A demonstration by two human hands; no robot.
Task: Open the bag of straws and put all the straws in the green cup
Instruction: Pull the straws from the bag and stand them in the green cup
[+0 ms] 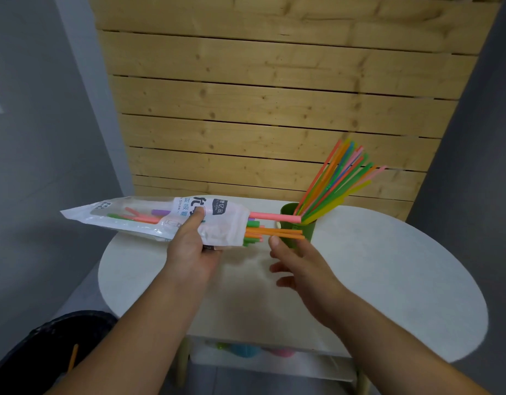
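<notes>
Plastic bag [149,215] sits centre frame, gripped by the left hand [192,252]; straws [274,232] poke from it toward the green cup [310,229], centre right. Right hand [297,266] hangs slack, holding nothing, just below them.

The bag [226,223] carries print. Near its middle, small blue Latin letters read "Straw", with blue Chinese characters beside them, seemingly 吸管. A dark badge holds white Chinese characters too blurred to read. Larger dark characters are partly covered by the left hand [192,249].
</notes>
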